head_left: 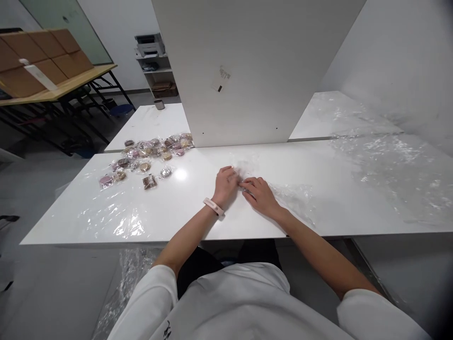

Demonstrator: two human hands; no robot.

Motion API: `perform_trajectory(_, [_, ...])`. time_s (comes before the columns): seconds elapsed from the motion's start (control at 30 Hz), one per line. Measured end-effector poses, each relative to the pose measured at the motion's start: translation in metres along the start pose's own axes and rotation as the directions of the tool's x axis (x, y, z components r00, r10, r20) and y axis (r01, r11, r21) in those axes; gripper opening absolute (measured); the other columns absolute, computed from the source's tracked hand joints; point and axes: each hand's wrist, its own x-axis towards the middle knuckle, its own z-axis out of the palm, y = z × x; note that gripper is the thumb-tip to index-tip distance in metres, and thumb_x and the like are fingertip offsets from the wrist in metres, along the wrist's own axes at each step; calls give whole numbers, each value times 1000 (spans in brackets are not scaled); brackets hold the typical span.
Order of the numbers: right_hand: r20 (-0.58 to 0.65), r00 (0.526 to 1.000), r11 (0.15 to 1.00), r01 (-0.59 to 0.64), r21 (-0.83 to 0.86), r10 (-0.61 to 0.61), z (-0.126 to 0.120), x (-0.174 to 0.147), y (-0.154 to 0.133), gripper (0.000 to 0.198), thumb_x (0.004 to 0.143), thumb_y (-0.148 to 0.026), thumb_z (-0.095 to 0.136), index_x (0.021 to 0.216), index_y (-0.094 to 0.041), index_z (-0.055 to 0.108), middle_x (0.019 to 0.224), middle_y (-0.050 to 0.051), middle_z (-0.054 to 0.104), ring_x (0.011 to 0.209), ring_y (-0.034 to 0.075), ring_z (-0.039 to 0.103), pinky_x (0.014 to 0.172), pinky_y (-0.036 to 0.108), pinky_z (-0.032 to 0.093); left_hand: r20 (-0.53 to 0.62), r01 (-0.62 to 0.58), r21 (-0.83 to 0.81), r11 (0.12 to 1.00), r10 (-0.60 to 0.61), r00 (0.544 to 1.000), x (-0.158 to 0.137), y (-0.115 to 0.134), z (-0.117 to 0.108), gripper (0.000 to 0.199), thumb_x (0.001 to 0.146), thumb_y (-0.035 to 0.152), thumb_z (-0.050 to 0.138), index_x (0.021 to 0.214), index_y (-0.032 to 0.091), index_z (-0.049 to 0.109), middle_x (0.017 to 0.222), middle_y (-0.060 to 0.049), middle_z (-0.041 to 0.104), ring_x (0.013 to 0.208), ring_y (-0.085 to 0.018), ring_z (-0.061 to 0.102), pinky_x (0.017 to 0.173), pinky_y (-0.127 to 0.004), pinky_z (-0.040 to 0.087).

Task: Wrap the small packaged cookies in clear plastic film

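Observation:
Over the middle of the white table, my left hand (225, 187), with a pale band on its wrist, has its fingers curled in on a clear plastic bag (247, 164). Close on its right, my right hand (261, 196) pinches at the same crinkled film, with its fingertips nearly meeting those of the left. Whatever may be inside the bag is hidden by the fingers and glare. Beside my right wrist lies more loose clear plastic film (297, 198).
Several small wrapped round pieces (152, 151), pink, brown and tan, lie in a heap at the left. A square brown wrapped piece (149, 182) is nearer. Plastic sheeting (399, 174) covers the right side. An upright white panel (247, 71) rises behind the table (191, 212).

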Motion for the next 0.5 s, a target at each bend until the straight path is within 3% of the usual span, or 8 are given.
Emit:
perform_trajectory(0.1, [4,1000,999,-23,45,23,-5,-3,-5,25,99,-28,46,107,-23,70,112,13,66,99,30,55,89,48,48,141,-262,232,937,235,962,-7,5,6,33,97,23,44,121,24,66,139,-10,64,146,-28,41,125,-61,13])
perform_trajectory(0.2, [-38,999,991,-26,135,31,-14,-31,-15,27,101,-30,45,115,-29,68,125,10,65,112,31,58,97,50,49,268,-358,341,869,275,923,-11,4,3,41,100,30,41,138,23,56,148,-12,57,147,-30,41,125,-62,5])
perform_trajectory(0.3, [-161,958,971,-229,66,237,-27,-76,-16,27,101,-34,46,114,-31,69,114,10,69,106,33,62,93,54,51,304,-405,402,821,297,905,-14,1,2,43,103,31,37,139,19,55,147,-16,56,143,-33,44,124,-60,12])
perform_trajectory(0.37, [-238,874,901,-435,4,423,-36,-97,-6,28,99,-41,47,110,-30,71,106,12,69,101,36,62,90,59,50,323,-423,406,810,306,895,-15,1,5,42,104,31,34,135,16,58,143,-19,58,140,-34,47,120,-58,23])
perform_trajectory(0.43, [-225,798,825,-561,63,560,-46,-98,10,36,97,-49,48,117,-28,70,113,14,68,102,37,63,89,61,51,331,-417,399,817,296,896,-17,2,10,41,104,31,36,132,14,60,137,-22,61,134,-35,51,113,-56,33])
perform_trajectory(0.5, [-144,775,782,-577,234,615,-52,-79,22,45,98,-54,46,130,-29,63,124,13,66,103,34,65,87,56,55,320,-400,406,822,282,905,-19,4,15,39,103,30,39,130,15,62,130,-22,64,128,-36,55,108,-55,38])
